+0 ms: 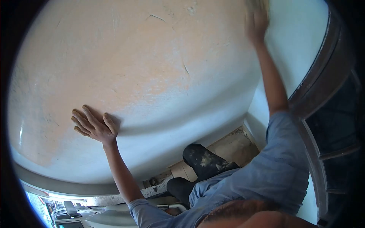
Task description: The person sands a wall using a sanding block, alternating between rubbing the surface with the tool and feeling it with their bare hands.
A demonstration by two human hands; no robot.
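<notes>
My left hand (95,125) lies flat on a wall (144,60), its fingers spread and nothing in it. The wall is pale, with a worn peach-coloured patch, small cracks and scrapes. High up near the corner with the adjoining wall, my right hand (257,22) is raised against the same surface. Motion smears its fingers, and the top of the frame cuts off its upper part. A yellowish edge shows beside those fingertips, too blurred to name. Whether the right hand holds anything cannot be made out.
A white side wall (300,41) meets the wall at the right, beside a dark brown frame (323,79) with glass panes. Below are my knees in stained dark trousers (207,159) and a tiled floor (235,146). A vehicle with a mirror (70,209) stands at the lower left.
</notes>
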